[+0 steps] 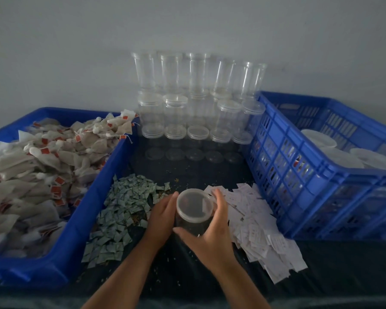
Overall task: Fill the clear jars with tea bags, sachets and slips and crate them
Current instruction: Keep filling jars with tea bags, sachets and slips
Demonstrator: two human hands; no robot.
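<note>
Towards the near edge of the worktop (187, 277), about midway between its left and right sides, a clear jar (188, 226) stands upright with a translucent lid (194, 205) on its mouth; what is inside it cannot be made out. Both hands are on it. The left hand (163, 216) cups the jar's left side, its fingers laid along the wall and its thumb reaching up beside the lid's rim. The right hand (212, 235) wraps the right side, with its fingers curled over the far edge of the lid and its thumb across the front of the jar. Just left of the jar lies a heap of green sachets (125, 210), and just right of it a spread of white slips (259, 230) reaches towards the near right. Along the left edge sits a blue tray (98, 190) piled with tea bags (42, 175) that carry red tags. Along the right edge stands a blue crate (283, 166) with latticed walls, holding capped jars (319, 138) with white tops. At the far edge, against the wall, empty jars (194, 97) are stacked in rows several high. Small specks are scattered over the dark worktop between the heaps.
</note>
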